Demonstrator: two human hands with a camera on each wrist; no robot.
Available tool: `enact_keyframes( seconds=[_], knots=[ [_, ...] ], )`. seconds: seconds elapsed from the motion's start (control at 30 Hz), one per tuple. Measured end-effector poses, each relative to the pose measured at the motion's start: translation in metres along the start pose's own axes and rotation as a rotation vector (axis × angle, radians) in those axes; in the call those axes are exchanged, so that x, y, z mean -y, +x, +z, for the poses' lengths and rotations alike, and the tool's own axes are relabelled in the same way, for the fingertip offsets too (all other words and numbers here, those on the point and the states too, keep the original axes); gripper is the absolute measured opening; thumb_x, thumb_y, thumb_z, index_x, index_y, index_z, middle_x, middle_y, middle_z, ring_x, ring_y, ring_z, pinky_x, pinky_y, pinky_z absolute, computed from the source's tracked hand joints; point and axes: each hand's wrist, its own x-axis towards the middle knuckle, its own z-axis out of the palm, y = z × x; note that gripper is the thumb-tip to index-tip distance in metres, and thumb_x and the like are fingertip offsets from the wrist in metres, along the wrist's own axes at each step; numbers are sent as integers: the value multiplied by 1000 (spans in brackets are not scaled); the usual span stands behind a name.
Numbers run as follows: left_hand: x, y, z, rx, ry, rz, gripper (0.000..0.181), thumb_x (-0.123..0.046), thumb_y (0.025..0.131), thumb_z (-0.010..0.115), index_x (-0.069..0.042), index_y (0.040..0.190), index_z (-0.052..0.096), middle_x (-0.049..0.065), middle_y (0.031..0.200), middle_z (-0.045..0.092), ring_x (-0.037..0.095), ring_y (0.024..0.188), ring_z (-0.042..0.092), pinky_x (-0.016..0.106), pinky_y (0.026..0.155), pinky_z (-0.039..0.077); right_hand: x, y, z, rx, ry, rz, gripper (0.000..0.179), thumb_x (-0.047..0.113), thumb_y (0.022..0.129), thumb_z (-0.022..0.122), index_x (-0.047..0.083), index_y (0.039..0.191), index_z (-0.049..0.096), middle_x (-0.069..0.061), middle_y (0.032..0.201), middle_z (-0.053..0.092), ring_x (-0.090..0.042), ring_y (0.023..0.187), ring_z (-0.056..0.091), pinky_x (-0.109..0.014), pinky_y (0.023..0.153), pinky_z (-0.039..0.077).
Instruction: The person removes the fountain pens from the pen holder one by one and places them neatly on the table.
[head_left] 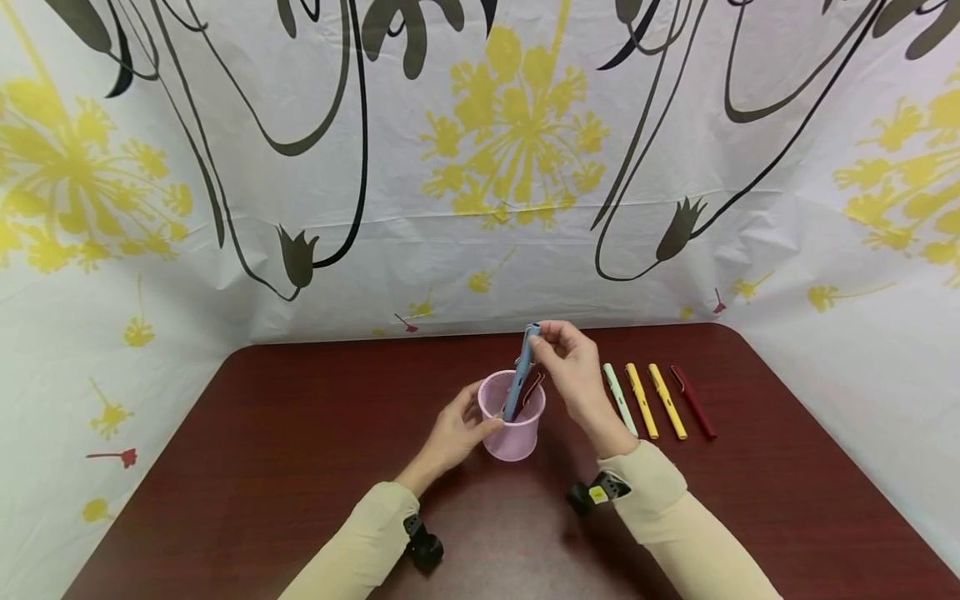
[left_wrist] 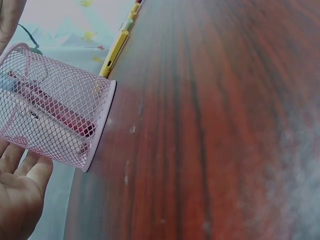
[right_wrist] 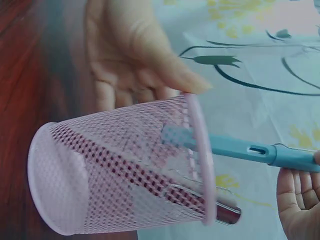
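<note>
My left hand [head_left: 450, 437] holds a pink mesh pen cup [head_left: 512, 443], thumb at the near rim and fingers around its side. The cup stands upright on the table. My right hand [head_left: 576, 371] pinches a blue pen [head_left: 519, 379] near its upper end; the pen slants down through the cup's mouth. In the right wrist view, the lower end of the blue pen [right_wrist: 232, 147] shows through the mesh just below the rim, short of the cup's bottom. A dark red pen [right_wrist: 125, 170] leans inside the cup, its clipped end sticking out past the rim.
To the right of my right hand lie a mint green pen [head_left: 620, 402], a yellow pen [head_left: 642, 400], another yellow pen [head_left: 667, 402] and a dark red pen [head_left: 694, 403], side by side on the brown table [head_left: 315, 417]. A patterned cloth [head_left: 480, 275] hangs behind the table's far edge.
</note>
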Motion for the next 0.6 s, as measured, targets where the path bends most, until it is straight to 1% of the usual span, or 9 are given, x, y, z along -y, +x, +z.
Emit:
enact_keyframes(
  seconds=[0.07,0.17,0.33,0.6],
  knots=[
    [0,0,0,-2,0,1,60,1,83,68,8,135,39,30,133,48,42,126,44,50,106,37,4,1,-3,-22,76,26,12,-4,88,59,-5,100,58,3,80,61,-7,66,61,-24,66,57],
    [-1,0,0,1,-4,0,60,1,83,68,9,136,39,30,134,47,43,127,43,50,107,36,9,3,-10,-46,145,52,9,-2,90,57,1,99,57,5,80,61,-6,69,61,-25,69,57],
    [-1,-1,1,7,-9,5,60,1,83,67,9,135,38,31,134,46,43,127,42,50,107,35,17,5,-24,-64,194,56,8,3,94,54,5,101,57,5,85,62,-6,73,60,-21,71,56],
    [-2,-1,1,4,1,3,60,2,83,67,10,135,38,31,134,46,44,127,43,50,107,36,25,7,-49,-105,254,54,8,5,95,52,7,100,58,4,88,62,-8,74,60,-20,69,54]
  ],
)
